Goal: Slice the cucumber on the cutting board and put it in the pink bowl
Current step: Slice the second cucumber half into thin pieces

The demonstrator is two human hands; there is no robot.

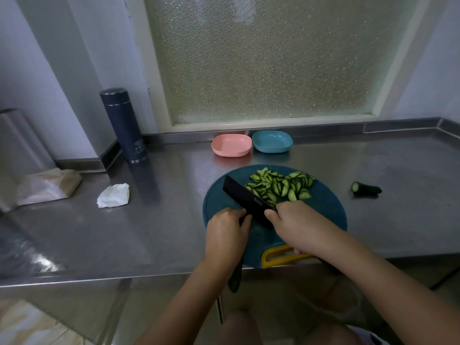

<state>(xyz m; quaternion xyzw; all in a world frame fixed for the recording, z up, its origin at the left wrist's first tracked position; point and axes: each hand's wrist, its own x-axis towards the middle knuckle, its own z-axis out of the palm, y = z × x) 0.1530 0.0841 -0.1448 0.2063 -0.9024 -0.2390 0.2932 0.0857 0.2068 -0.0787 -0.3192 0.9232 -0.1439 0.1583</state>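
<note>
The left hand [227, 229] curls its fingers round the cucumber [234, 281] on the board [219, 195]; the right hand [298, 225] grips the knife [246, 200] beside slices [281, 185].

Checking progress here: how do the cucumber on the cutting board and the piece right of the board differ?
The cucumber slices are thin pieces in a loose pile; the cucumber stub is one uncut chunk. The slices lie on the cutting board; the stub lies on the counter, apart from it. The slices show pale flesh; the stub shows mostly dark skin. Neither is in the pink bowl.
</note>
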